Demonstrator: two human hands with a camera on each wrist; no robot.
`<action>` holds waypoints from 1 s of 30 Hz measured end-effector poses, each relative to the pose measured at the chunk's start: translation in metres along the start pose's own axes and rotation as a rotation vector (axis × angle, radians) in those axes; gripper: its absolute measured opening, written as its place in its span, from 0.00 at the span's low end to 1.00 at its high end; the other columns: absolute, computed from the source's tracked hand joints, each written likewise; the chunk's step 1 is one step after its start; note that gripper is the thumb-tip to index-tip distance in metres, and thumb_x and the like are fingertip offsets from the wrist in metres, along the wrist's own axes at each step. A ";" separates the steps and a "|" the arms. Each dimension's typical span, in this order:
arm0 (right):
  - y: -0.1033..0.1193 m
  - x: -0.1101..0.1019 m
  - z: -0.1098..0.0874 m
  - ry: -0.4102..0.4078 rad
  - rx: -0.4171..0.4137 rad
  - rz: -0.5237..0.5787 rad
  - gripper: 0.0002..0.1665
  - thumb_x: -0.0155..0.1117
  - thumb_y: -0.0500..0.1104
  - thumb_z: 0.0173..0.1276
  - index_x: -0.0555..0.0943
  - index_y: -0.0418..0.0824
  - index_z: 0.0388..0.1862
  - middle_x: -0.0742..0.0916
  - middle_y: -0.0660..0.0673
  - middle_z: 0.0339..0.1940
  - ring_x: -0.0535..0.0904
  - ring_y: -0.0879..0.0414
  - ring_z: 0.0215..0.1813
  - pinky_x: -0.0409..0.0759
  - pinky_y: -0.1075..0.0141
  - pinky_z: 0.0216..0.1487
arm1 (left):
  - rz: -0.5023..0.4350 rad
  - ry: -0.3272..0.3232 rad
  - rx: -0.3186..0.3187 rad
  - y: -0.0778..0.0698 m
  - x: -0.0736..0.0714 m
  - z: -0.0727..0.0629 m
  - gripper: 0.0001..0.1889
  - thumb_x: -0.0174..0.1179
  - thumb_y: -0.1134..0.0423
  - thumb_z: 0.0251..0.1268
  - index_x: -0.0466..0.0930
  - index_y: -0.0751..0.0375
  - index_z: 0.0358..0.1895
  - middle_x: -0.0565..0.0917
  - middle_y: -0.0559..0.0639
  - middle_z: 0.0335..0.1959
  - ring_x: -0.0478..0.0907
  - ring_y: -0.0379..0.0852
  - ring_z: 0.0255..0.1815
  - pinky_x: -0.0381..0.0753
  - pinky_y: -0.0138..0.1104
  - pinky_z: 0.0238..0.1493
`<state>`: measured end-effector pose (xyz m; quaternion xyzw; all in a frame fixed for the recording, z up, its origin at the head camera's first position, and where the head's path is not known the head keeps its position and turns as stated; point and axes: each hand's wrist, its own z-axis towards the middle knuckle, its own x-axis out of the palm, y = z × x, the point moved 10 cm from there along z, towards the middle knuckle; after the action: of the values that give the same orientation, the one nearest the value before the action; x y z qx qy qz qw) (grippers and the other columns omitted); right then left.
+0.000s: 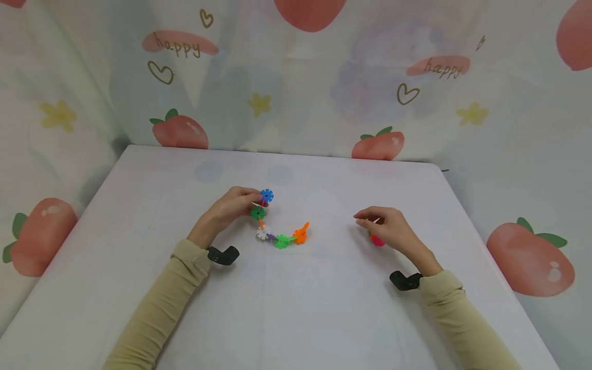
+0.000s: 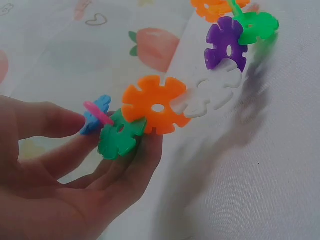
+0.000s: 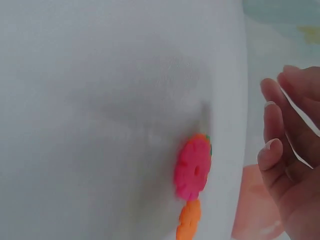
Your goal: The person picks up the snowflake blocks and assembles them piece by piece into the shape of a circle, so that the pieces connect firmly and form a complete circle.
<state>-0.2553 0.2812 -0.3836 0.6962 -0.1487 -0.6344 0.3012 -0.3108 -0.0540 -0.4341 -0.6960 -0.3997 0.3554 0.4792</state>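
My left hand (image 1: 233,204) pinches one end of a chain of slotted plastic snowflake discs between thumb and fingers. At that end are a blue disc (image 2: 96,115), a pink disc (image 2: 98,113) and a green disc (image 2: 120,136). An orange disc (image 2: 156,106), a white disc (image 2: 212,90) and a purple disc (image 2: 226,45) follow, then a light green disc (image 1: 281,241) and more orange pieces (image 1: 300,236). My right hand (image 1: 390,226) holds nothing, its fingers loosely bent above a pink-red disc (image 3: 193,168). That disc joins an orange disc (image 3: 188,220), largely hidden by the hand in the head view.
A white-covered table (image 1: 296,308) spreads under both hands. Behind it stands a cloth backdrop (image 1: 296,77) printed with peaches, hearts and flowers. A black wrist camera (image 1: 223,255) sits at the left wrist, another black camera (image 1: 405,280) at the right.
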 end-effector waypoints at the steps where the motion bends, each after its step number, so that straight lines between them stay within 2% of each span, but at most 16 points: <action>1: -0.004 -0.003 -0.002 0.000 0.010 -0.011 0.13 0.67 0.45 0.74 0.88 0.41 0.52 0.91 0.46 0.47 0.81 0.53 0.42 0.80 0.69 0.43 | -0.004 0.001 0.001 0.000 0.000 0.000 0.19 0.51 0.61 0.80 0.79 0.74 0.59 0.80 0.58 0.53 0.78 0.47 0.49 0.79 0.42 0.64; 9: -0.028 -0.014 -0.015 0.015 0.063 -0.104 0.11 0.72 0.41 0.69 0.88 0.40 0.48 0.89 0.43 0.42 0.82 0.51 0.43 0.79 0.65 0.40 | -0.019 -0.007 -0.012 0.001 0.002 0.003 0.12 0.49 0.63 0.78 0.78 0.70 0.46 0.78 0.55 0.49 0.78 0.47 0.48 0.80 0.37 0.55; 15: -0.043 -0.012 -0.019 0.044 0.122 -0.157 0.19 0.78 0.46 0.63 0.84 0.36 0.47 0.87 0.40 0.44 0.79 0.49 0.43 0.78 0.62 0.42 | -0.007 -0.019 -0.010 0.000 0.000 0.001 0.15 0.48 0.61 0.79 0.79 0.71 0.51 0.78 0.55 0.49 0.77 0.48 0.48 0.81 0.37 0.55; 19: -0.049 -0.009 -0.019 0.047 0.147 -0.200 0.23 0.78 0.48 0.63 0.83 0.33 0.47 0.85 0.38 0.44 0.77 0.48 0.43 0.77 0.62 0.42 | -0.001 -0.026 -0.004 -0.001 -0.002 0.000 0.18 0.48 0.60 0.79 0.79 0.71 0.55 0.78 0.56 0.51 0.77 0.48 0.49 0.80 0.39 0.57; 23: -0.049 -0.007 -0.017 0.041 0.144 -0.217 0.21 0.76 0.49 0.64 0.84 0.33 0.43 0.85 0.38 0.42 0.77 0.48 0.43 0.76 0.61 0.43 | -0.007 -0.031 -0.006 0.001 -0.003 0.000 0.17 0.48 0.61 0.77 0.79 0.70 0.55 0.79 0.56 0.51 0.78 0.48 0.49 0.80 0.39 0.57; 30: -0.043 -0.008 -0.015 0.032 0.105 -0.177 0.15 0.76 0.43 0.62 0.81 0.35 0.39 0.85 0.42 0.34 0.77 0.51 0.38 0.76 0.63 0.40 | -0.017 -0.039 -0.001 0.000 -0.004 0.001 0.17 0.48 0.60 0.76 0.80 0.70 0.54 0.80 0.56 0.51 0.79 0.48 0.47 0.81 0.37 0.55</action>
<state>-0.2491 0.3229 -0.4032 0.7316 -0.1148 -0.6385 0.2096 -0.3132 -0.0569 -0.4343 -0.6856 -0.4152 0.3645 0.4739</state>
